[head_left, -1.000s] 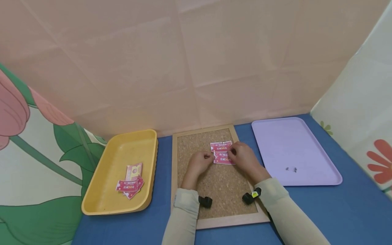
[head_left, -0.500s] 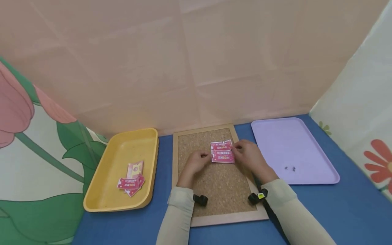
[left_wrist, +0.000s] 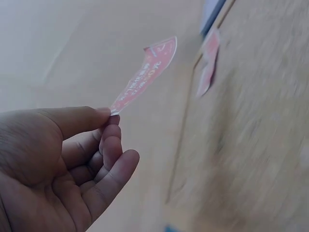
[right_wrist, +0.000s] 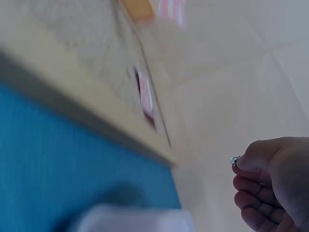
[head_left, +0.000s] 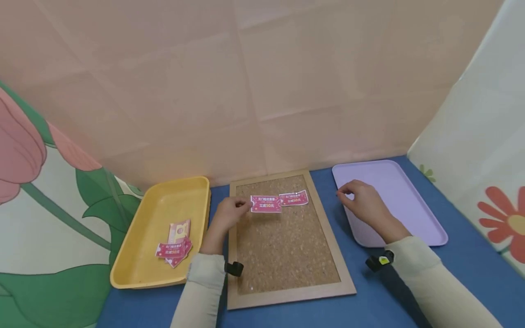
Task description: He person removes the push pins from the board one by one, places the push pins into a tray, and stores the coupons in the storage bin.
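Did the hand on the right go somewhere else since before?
Yes. The right hand has left the cork board and moved rightward over the purple tray, pinching a small pin.

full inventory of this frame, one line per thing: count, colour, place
coupon in hand: 1, pink-red, pinched at its left end by the left hand, above the cork board
coupon on board: 1, pink-red, on the board's upper part
cork board: 1, brown with wood frame, centre of table
yellow tray: 1, left of the board
coupons in tray: a few, pink-red, overlapping
purple tray: 1, lilac, right of the board
pin: 1, silvery, at the right hand's fingertips
table: 1, blue
left hand: 1, grips coupon
right hand: 1, over purple tray's left edge
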`<action>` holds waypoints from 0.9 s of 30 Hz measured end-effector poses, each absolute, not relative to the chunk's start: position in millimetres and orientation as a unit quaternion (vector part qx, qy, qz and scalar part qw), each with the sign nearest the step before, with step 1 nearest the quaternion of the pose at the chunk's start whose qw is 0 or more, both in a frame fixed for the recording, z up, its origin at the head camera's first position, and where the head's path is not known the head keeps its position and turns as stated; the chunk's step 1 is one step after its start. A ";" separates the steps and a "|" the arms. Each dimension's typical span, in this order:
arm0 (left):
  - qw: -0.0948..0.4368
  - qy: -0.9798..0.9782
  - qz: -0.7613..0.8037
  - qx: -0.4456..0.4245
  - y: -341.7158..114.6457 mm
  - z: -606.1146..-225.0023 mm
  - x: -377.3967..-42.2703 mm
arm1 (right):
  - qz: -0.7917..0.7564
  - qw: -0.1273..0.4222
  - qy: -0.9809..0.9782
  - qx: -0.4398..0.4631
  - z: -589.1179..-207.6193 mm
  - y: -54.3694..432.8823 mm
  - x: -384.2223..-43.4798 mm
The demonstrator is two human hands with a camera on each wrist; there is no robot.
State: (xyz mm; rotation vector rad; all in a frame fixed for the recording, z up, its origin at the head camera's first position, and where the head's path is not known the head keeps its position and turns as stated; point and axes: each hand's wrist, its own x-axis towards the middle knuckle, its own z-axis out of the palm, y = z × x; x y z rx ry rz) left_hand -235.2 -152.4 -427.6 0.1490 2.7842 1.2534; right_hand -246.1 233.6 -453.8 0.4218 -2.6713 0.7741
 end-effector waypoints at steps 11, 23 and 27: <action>0.035 0.907 0.416 -0.060 -248.2 -393.3 -213.8 | 0.246 0.086 -0.961 0.091 -464.0 299.8 -233.2; 0.031 0.890 0.430 -0.147 -338.9 -408.2 -189.2 | 0.235 0.044 -0.969 0.065 -482.7 352.7 -226.0; 0.041 0.887 0.427 -0.170 -351.9 -415.8 -183.7 | 0.232 0.033 -0.970 0.058 -487.0 360.1 -225.5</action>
